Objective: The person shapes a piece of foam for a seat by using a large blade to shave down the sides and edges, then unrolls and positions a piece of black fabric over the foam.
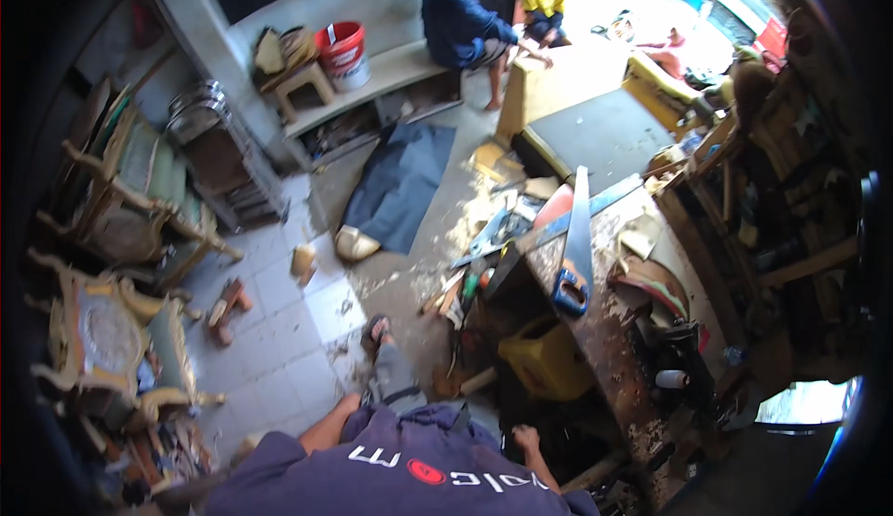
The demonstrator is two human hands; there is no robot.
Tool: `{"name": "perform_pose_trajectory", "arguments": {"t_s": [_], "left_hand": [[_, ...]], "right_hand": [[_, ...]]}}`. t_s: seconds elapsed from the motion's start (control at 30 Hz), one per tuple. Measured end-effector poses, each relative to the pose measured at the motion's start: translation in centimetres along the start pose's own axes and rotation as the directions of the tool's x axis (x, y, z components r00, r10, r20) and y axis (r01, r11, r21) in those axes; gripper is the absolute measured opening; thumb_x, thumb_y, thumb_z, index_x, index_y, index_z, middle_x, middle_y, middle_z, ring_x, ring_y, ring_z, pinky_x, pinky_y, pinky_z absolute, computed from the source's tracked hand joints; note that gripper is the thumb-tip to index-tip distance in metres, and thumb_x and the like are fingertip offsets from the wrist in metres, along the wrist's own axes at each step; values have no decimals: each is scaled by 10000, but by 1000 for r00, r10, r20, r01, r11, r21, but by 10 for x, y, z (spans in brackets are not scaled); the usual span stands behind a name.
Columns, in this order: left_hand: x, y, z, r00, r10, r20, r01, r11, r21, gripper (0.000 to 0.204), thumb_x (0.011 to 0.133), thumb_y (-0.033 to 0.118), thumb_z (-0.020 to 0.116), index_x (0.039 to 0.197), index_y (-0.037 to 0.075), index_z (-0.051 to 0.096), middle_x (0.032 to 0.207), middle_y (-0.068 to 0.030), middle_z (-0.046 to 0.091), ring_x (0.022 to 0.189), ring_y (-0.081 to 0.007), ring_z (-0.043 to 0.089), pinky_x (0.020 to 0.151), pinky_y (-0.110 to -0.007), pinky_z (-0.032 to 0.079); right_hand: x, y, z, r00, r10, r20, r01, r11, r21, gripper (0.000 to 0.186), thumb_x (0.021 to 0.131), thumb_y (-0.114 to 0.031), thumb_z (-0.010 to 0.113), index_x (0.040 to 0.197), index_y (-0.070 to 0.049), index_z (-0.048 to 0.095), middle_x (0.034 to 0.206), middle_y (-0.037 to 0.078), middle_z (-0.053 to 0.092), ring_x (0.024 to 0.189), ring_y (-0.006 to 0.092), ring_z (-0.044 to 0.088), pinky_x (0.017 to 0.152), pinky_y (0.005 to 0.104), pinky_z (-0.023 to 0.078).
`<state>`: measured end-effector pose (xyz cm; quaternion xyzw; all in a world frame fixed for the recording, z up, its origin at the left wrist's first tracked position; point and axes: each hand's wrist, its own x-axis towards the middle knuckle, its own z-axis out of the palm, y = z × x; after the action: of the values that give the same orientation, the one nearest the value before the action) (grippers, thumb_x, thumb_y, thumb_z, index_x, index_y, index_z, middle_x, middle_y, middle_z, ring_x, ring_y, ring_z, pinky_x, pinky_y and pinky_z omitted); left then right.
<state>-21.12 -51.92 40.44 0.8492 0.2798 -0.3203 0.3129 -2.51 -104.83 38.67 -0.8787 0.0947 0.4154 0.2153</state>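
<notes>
My left hand (348, 404) hangs low beside my body, its fingers hidden at the edge of my dark shirt. On the other side my right hand (526, 436) is small in view, with its fingers curled in and nothing seen in them. It is below a yellow plastic jerrycan (547, 360) and left of a worn workbench (625, 404). A handsaw (578, 246) with a blue and black handle lies on the bench, apart from both hands. Beside it is a long metal straightedge (609, 203).
Carved chairs (102, 330) and a stacked metal frame (219, 158) line the left. Dark sheet material (400, 186) and a wood block (304, 263) lie on the floor. A red bucket (342, 55) stands on a ledge, where a person in blue (456, 18) sits near a child in yellow (545, 0).
</notes>
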Motion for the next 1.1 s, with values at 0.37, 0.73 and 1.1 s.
{"name": "perform_pose_trajectory", "arguments": {"t_s": [0.37,0.73,1.1], "left_hand": [[51,6,-194,788,-552,270,551,440,-709,481,880,424,611,1103,12,722,1092,-212,724,1048,-401,682,855,-458,541],[107,-63,-191,956,-224,191,259,949,-178,570,915,455,569,1223,-20,637,1069,-216,715,1033,-367,676,876,-451,529],[70,-97,-254,939,-297,172,328,923,-199,542,908,432,577,1198,-20,644,1050,-215,714,1017,-368,677,865,-456,531]], "right_hand": [[-26,-270,47,915,341,-215,-301,933,199,313,879,-294,611,1074,-85,740,1134,213,704,1114,401,658,951,477,518],[-49,-468,5,997,-37,67,39,999,-31,550,906,-499,562,1292,-121,661,1304,220,636,1228,388,598,1046,437,464],[-53,-477,-50,976,-6,216,27,995,-94,469,871,-340,608,1264,-90,660,1100,196,718,1030,352,692,886,438,543]]}}
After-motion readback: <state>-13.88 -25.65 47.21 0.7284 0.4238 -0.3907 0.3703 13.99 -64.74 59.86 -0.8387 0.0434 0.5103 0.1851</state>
